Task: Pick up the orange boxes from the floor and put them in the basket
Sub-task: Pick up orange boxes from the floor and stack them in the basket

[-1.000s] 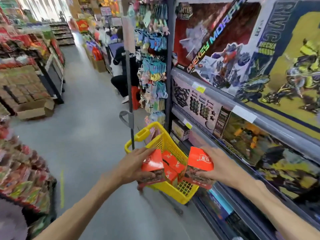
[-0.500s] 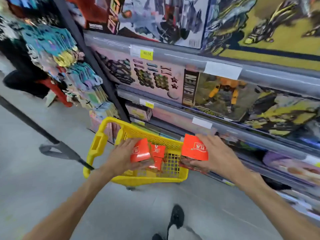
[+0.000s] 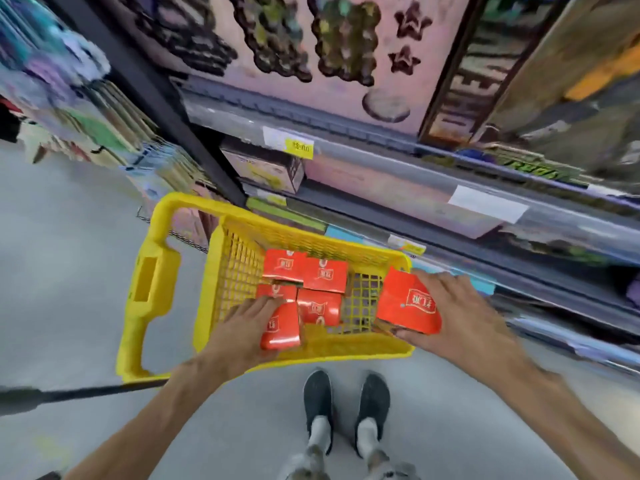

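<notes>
Standing over a yellow basket (image 3: pixel 162 299) on a shop floor (image 3: pixel 69 237), we lower two more orange boxes toward the ones already inside. Our left hand (image 3: pixel 242 327) is wrapped around one orange box (image 3: pixel 280 327), holding it low at the basket's 7 o'clock corner, just inside the near wall, where it looks ready to settle beside the stack. Our right hand (image 3: pixel 460 317) grips a second orange box (image 3: pixel 408 306) by its far and near edges, tilted over the rim at about 4 o'clock; we judge the tilt is there to slide it past the rim into the bare mesh at the right.

Four loaded boxes (image 3: pixel 304 285) lie flat and touching toward the basket's 10 o'clock side, packed together, probably to leave the right half free. The basket stands close against the toy shelves (image 3: pixel 415 168) at 12 o'clock, its handle frame at 9 o'clock, and our shoes (image 3: pixel 346 410) are planted at 6 o'clock, near enough for both arms to reach in at once. No orange boxes show on the visible floor, so these two may be the last.
</notes>
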A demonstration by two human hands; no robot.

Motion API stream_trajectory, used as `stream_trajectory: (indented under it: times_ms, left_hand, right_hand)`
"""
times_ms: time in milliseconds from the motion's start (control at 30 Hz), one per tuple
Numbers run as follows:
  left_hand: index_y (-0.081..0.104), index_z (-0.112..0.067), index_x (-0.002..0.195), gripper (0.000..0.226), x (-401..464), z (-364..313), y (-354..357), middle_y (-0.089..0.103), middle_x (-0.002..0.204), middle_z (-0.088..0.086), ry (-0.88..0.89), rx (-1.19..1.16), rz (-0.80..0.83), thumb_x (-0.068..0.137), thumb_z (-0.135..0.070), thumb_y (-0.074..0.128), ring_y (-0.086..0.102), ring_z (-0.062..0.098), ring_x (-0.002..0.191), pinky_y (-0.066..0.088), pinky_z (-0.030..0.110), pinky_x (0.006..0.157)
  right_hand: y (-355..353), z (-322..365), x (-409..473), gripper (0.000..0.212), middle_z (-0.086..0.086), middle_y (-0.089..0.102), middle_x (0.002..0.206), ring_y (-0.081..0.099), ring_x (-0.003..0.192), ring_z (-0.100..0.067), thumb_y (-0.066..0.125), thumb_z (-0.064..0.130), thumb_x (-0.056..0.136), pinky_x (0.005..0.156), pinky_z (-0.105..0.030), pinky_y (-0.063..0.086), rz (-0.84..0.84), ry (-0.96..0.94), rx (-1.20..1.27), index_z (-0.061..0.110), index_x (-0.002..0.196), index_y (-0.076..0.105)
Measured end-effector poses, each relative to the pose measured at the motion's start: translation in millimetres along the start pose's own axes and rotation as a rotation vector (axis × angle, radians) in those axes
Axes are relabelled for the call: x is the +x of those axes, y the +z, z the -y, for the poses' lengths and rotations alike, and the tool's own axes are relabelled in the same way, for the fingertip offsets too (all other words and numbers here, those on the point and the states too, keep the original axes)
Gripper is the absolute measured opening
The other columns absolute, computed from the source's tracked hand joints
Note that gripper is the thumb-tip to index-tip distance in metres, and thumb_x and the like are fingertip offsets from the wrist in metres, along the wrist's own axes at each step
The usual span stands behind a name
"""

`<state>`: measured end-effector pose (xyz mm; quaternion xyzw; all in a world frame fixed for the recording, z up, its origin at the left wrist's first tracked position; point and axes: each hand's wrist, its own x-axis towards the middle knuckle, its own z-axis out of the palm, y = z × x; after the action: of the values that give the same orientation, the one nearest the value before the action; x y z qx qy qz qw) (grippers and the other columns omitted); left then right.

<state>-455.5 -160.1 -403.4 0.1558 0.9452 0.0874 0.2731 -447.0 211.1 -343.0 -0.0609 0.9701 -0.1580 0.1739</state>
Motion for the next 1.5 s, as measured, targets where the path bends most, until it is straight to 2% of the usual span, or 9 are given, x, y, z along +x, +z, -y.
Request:
stream_trajectory:
  times_ms: [233,333,533,733,933,1100,1267,1400,1500]
  left_hand:
    - [0.024,-0.033,0.143,0.095,17,23,34,0.041,0.136,-0.008,0.021,0.063,0.093,0.066,-0.056,0.075,0.043,0.023,0.123,0.041,0.047,0.101]
    - [0.026,-0.033,0.139,0.095,17,29,37,0.04,0.133,-0.009,0.033,0.067,0.087,0.061,-0.055,0.076,0.043,0.021,0.121,0.044,0.047,0.096]
    - [0.031,-0.03,0.139,0.092,16,27,30,0.044,0.131,-0.007,0.09,0.033,0.032,0.063,-0.055,0.075,0.046,0.021,0.118,0.047,0.047,0.093]
    - [0.03,-0.032,0.14,0.087,36,-16,6,0.042,0.134,-0.009,0.16,-0.058,-0.084,0.067,-0.046,0.075,0.042,0.018,0.121,0.044,0.043,0.1]
    - [0.026,-0.027,0.142,0.093,97,-73,-6,0.042,0.134,-0.003,0.257,-0.089,-0.115,0.069,-0.053,0.078,0.042,0.021,0.12,0.042,0.046,0.103]
    - [0.027,-0.025,0.143,0.099,148,-110,6,0.043,0.135,0.0,0.304,-0.012,-0.132,0.065,-0.043,0.086,0.042,0.026,0.122,0.04,0.052,0.104]
    - [0.028,-0.024,0.143,0.1,191,-125,35,0.043,0.133,0.002,0.291,0.073,-0.071,0.065,-0.045,0.086,0.044,0.027,0.12,0.038,0.051,0.103]
    - [0.03,-0.024,0.142,0.103,209,-127,64,0.043,0.131,0.002,0.295,0.2,-0.157,0.06,-0.042,0.089,0.044,0.028,0.118,0.038,0.051,0.103]
    - [0.027,-0.023,0.146,0.1,212,-125,84,0.042,0.138,0.002,0.276,0.246,-0.175,0.067,-0.05,0.083,0.04,0.028,0.124,0.033,0.051,0.107]
  right_hand:
    - [42,11,16,0.103,-0.001,0.049,0.133,0.04,0.124,-0.024,0.07,0.073,0.067,0.105,-0.042,0.039,0.017,0.04,0.048,0.026,0.15,0.032]
    - [52,17,19,0.102,0.002,0.042,0.139,0.032,0.129,-0.02,0.067,0.074,0.07,0.109,-0.039,0.034,0.04,0.054,0.081,0.03,0.152,0.026]
    - [65,20,22,0.103,0.004,0.04,0.141,0.03,0.13,-0.017,0.068,0.074,0.07,0.108,-0.037,0.035,0.074,0.083,0.111,0.032,0.153,0.02]
    - [63,5,22,0.103,0.004,0.041,0.14,0.032,0.13,-0.017,0.068,0.073,0.069,0.104,-0.041,0.04,0.064,0.132,0.118,0.032,0.151,0.022]
    - [54,-18,3,0.099,0.005,0.042,0.14,0.03,0.129,-0.015,0.068,0.073,0.069,0.105,-0.043,0.04,-0.009,0.204,0.142,0.034,0.149,0.025]
    - [50,-42,-17,0.098,0.007,0.04,0.138,0.033,0.126,-0.016,0.066,0.076,0.068,0.102,-0.043,0.043,-0.037,0.255,0.13,0.037,0.146,0.023]
    - [52,-59,-31,0.1,0.006,0.042,0.137,0.036,0.128,-0.018,0.053,0.086,0.064,0.104,-0.045,0.042,-0.026,0.285,0.132,0.037,0.146,0.022]
    - [58,-65,-38,0.099,0.004,0.047,0.132,0.038,0.12,-0.018,0.053,0.084,0.066,0.097,-0.044,0.047,-0.04,0.262,0.102,0.03,0.147,0.03]
    - [65,-66,-39,0.098,0.002,0.049,0.131,0.037,0.116,-0.017,0.054,0.08,0.067,0.094,-0.043,0.049,-0.039,0.225,0.087,0.029,0.147,0.03]
